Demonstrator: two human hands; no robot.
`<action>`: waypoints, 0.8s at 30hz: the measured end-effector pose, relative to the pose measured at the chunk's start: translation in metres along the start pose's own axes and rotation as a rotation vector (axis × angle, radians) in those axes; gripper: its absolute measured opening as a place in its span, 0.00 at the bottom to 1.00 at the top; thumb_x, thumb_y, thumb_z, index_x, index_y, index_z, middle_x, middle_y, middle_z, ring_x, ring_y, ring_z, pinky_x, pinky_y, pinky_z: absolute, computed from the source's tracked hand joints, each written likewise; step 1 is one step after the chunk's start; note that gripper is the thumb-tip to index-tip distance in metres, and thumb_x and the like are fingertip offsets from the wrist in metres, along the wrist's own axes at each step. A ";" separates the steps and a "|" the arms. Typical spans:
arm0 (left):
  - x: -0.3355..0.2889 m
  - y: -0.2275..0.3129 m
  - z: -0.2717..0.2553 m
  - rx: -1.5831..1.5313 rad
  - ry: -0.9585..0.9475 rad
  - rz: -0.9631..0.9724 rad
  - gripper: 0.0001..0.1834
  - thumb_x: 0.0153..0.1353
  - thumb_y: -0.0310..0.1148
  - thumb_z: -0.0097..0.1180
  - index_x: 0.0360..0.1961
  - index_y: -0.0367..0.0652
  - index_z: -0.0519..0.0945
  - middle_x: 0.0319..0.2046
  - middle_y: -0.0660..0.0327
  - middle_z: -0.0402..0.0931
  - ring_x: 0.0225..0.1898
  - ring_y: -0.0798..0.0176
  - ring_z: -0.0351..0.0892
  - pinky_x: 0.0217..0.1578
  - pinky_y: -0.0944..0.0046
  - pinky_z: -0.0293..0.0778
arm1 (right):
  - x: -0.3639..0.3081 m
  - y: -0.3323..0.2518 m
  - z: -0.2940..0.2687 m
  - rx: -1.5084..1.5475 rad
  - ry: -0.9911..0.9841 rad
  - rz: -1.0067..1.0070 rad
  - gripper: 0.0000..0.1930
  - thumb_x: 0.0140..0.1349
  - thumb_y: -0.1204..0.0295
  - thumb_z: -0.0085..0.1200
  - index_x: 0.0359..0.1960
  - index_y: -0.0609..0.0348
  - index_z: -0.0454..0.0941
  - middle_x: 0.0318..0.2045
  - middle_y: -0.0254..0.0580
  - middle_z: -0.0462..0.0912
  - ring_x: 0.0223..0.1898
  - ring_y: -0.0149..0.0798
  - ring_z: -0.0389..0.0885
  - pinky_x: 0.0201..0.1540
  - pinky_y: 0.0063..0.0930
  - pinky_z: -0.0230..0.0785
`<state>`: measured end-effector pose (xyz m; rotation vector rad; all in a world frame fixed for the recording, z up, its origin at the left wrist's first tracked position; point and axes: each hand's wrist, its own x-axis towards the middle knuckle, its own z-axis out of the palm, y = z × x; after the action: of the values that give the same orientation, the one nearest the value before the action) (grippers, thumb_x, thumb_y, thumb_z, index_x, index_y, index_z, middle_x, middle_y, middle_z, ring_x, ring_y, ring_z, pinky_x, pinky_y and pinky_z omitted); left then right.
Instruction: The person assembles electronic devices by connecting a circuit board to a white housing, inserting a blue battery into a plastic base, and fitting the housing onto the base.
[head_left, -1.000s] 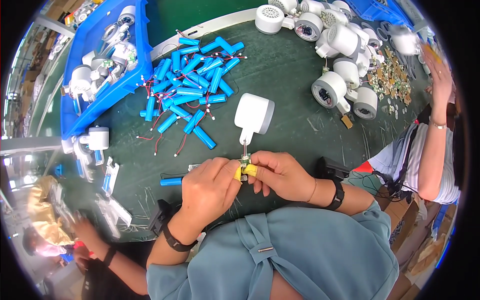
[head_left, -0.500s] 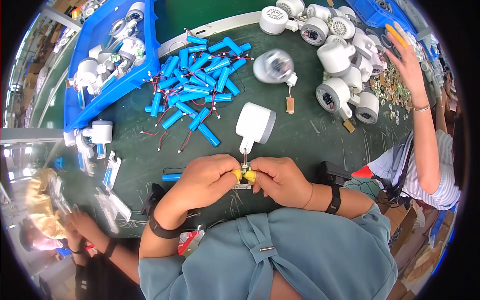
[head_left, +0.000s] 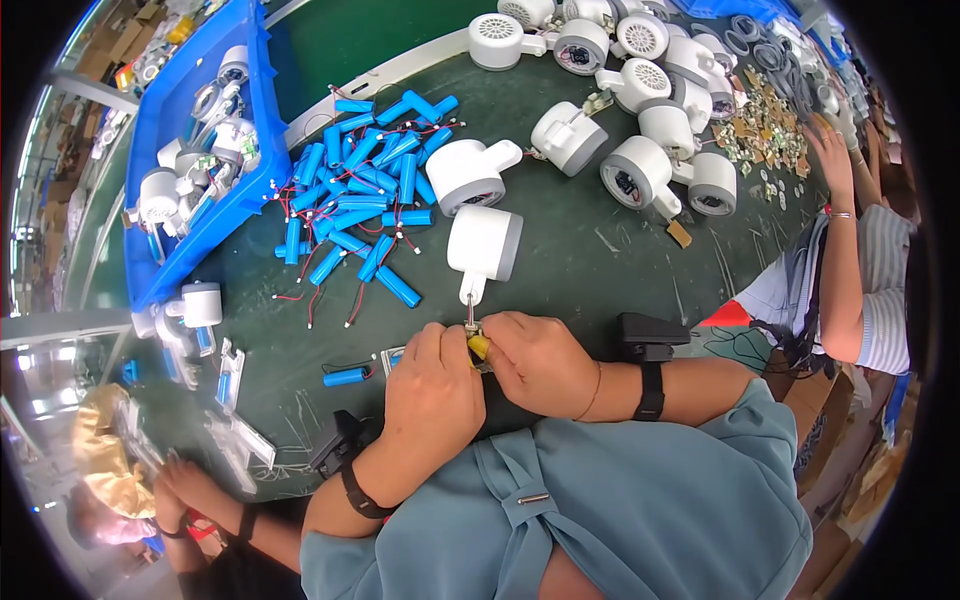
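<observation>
Possibly, on the bench between front and back edges, could drag the white fan by over-pulling with left hand and right hand, closed together about the small board near the front edge, snapping the thin wires.

Bench: scuffed dark green top
Batteries: blue wired cylinders, heaped beyond the left hand
Lone battery: left of that hand
Housings: round white-and-grey plastic, piled beyond the right hand

Both grips at small circuit board
</observation>
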<state>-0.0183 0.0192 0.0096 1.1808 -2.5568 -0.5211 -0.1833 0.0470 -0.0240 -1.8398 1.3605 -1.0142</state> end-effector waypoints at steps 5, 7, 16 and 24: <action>0.002 0.001 -0.001 0.058 -0.031 0.012 0.15 0.52 0.22 0.54 0.43 0.29 0.74 0.35 0.48 0.71 0.36 0.45 0.76 0.35 0.55 0.75 | 0.000 0.000 0.005 -0.012 0.002 0.017 0.03 0.59 0.82 0.50 0.35 0.65 0.72 0.28 0.51 0.76 0.28 0.55 0.77 0.29 0.44 0.71; 0.004 0.000 -0.003 0.082 -0.009 0.029 0.14 0.52 0.21 0.53 0.42 0.30 0.74 0.34 0.49 0.71 0.35 0.46 0.76 0.34 0.54 0.75 | 0.002 0.003 0.004 0.004 0.001 -0.002 0.03 0.60 0.81 0.51 0.35 0.65 0.72 0.28 0.52 0.76 0.28 0.57 0.77 0.29 0.44 0.71; 0.003 -0.022 -0.017 -0.293 -0.023 -0.162 0.17 0.54 0.26 0.59 0.47 0.37 0.78 0.30 0.54 0.75 0.29 0.50 0.78 0.30 0.54 0.74 | -0.004 -0.003 -0.034 0.014 0.128 0.156 0.13 0.53 0.77 0.62 0.39 0.62 0.73 0.27 0.40 0.75 0.25 0.38 0.77 0.27 0.33 0.71; 0.011 -0.012 -0.008 -0.232 0.068 -0.202 0.13 0.54 0.24 0.59 0.42 0.35 0.81 0.25 0.56 0.72 0.25 0.57 0.76 0.26 0.59 0.72 | 0.029 0.016 -0.039 -0.197 0.205 0.102 0.42 0.46 0.71 0.71 0.62 0.64 0.62 0.55 0.54 0.69 0.51 0.57 0.72 0.53 0.43 0.67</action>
<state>-0.0142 0.0015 0.0124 1.3516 -2.2599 -0.7847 -0.2197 0.0133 -0.0115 -1.8235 1.7122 -1.0707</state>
